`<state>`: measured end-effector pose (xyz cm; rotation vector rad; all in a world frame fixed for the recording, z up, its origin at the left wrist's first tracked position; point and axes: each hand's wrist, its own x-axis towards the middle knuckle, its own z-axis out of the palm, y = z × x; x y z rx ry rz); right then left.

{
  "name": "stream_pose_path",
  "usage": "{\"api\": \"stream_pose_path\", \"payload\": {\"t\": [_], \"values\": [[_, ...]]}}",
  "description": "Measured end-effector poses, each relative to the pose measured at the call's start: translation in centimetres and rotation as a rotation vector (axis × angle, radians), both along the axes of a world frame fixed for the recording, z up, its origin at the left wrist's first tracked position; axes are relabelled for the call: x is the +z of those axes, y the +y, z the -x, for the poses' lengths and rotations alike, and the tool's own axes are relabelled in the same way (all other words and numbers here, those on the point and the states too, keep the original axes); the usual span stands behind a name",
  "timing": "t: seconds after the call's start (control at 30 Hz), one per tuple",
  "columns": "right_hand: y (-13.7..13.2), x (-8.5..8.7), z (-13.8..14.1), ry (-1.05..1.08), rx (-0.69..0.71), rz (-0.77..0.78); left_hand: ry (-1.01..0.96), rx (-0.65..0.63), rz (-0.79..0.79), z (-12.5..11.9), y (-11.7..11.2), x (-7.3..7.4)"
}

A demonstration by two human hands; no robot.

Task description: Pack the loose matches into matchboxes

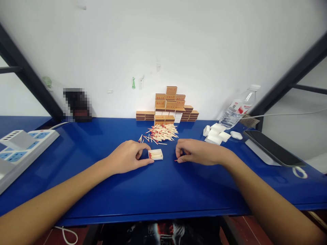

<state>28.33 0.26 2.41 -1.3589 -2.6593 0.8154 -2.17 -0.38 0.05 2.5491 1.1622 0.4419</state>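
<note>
My left hand (133,156) grips a small white matchbox tray (159,157) by its left end, thumb and fingers on either side. Several red-tipped matches lie inside it. To the right, my right hand (195,151) is closed, its thumb and fingertips pinching a match (176,160) whose red head pokes out to the left. Behind both hands spreads a loose pile of matches (163,132), some strewn toward the left. Against the wall stands a stack of brown matchboxes (170,102), stepped up toward its middle.
At right are white empty trays (214,134), a tilted water bottle (237,107), a white earbud case (236,135) and a phone (274,148). A power strip (33,149) lies at left. The blue table (143,194) ends at a front edge near me.
</note>
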Motion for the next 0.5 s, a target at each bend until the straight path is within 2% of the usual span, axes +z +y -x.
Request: {"api": "stream_pose_path", "payload": {"t": [0.13, 0.3, 0.43, 0.5], "values": [[0.0, 0.6, 0.5, 0.038, 0.036, -0.052, -0.002, -0.002, -0.008, -0.1, 0.0, -0.2], [-0.9, 0.1, 4.2, 0.243, 0.008, -0.34, -0.026, -0.008, 0.004, -0.5, 0.0, -0.4], [-1.2, -0.9, 5.6, 0.225, 0.063, -0.351, -0.027, -0.012, -0.002, -0.6, 0.0, -0.4], [-0.6, -1.4, 5.3, 0.242, 0.025, -0.347, -0.025, -0.014, -0.001, -0.5, 0.1, -0.3]]}}
